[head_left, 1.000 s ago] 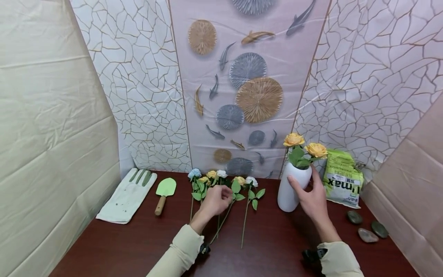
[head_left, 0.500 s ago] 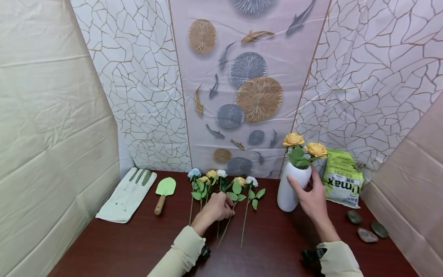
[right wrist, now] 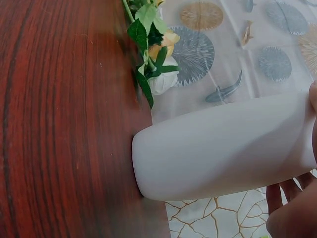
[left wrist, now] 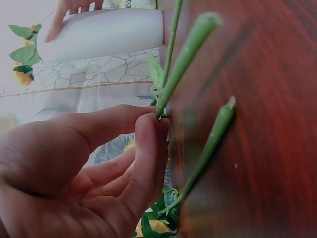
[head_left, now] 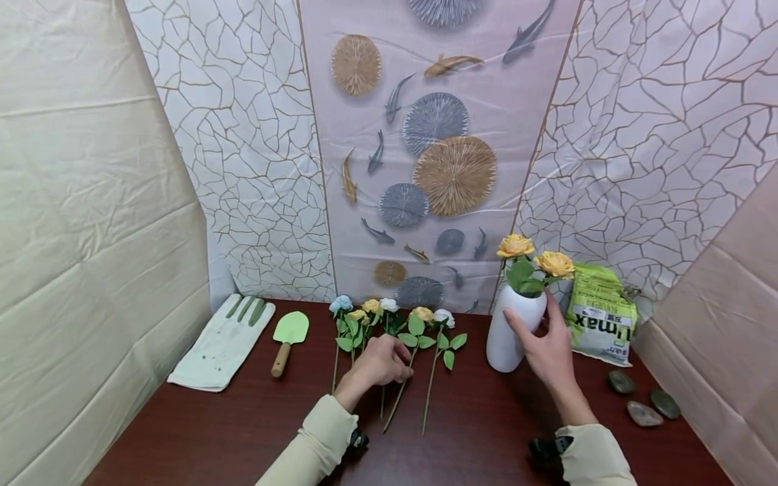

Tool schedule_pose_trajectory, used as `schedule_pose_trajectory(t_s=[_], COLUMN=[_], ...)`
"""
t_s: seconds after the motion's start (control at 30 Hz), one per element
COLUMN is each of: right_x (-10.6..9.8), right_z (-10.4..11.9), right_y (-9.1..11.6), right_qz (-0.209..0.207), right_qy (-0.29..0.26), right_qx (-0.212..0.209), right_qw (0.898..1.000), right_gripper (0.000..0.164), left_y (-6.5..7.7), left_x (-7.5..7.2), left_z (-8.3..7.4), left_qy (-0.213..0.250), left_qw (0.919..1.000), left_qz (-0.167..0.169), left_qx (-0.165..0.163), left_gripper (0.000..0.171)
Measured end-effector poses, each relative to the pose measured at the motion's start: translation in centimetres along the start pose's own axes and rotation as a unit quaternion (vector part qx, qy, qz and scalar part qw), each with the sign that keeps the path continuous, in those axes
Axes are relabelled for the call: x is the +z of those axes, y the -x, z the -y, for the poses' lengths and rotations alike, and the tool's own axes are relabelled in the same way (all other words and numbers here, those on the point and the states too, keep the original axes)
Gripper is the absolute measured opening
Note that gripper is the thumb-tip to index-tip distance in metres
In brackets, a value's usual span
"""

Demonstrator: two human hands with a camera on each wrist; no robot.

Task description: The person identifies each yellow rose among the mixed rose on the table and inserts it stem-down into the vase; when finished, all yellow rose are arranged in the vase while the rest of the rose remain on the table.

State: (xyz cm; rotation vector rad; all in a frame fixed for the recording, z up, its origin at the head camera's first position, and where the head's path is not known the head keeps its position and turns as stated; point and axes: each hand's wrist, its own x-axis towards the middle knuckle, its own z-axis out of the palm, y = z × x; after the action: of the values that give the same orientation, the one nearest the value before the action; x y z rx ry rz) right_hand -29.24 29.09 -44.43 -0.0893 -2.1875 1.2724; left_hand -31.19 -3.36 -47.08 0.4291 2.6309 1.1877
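Observation:
My left hand is among the flowers on the table, its thumb and index finger pinching the stem of a yellow rose. In the left wrist view the cut end of that green stem sticks out past the fingertips, and a second stem lies beside it. My right hand grips the upper part of a white vase, thumb on the near side and fingers behind. Two yellow roses with leaves stand in the vase. Its base sits on the table in the right wrist view.
Beside the left hand lie a blue rose and white roses. Further left are a green trowel and a white glove. A green bag and several stones are at the right. Patterned cloth hangs behind.
My left hand has moved slightly down and right, from above the leaves to the yellow rose's stem, which it now pinches. The right hand and vase have stayed in place.

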Motion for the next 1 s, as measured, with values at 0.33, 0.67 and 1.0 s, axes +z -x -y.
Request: schedule_pose_trajectory(t_s=[0.33, 0.67, 1.0], right_x=[-0.1, -0.1, 0.0], right_z=[0.0, 0.0, 0.2], right_y=[0.0, 0.0, 0.1], right_qz=[0.009, 0.005, 0.0], right_qy=[-0.008, -0.006, -0.01], right_qx=[0.003, -0.004, -0.003], right_qw=[1.0, 1.0, 1.0], right_gripper=[0.082, 0.083, 0.081], left_y=[-0.2, -0.7, -3.2], left_x=[-0.6, -1.3, -2.2], left_z=[0.0, -0.9, -5.3], left_qy=[0.039, 0.074, 0.102], left_qw=[0.9989, 0.9897, 0.958], left_qz=[-0.018, -0.097, -0.214], left_qx=[0.018, 0.075, 0.161], left_gripper=[0.025, 0.017, 0.022])
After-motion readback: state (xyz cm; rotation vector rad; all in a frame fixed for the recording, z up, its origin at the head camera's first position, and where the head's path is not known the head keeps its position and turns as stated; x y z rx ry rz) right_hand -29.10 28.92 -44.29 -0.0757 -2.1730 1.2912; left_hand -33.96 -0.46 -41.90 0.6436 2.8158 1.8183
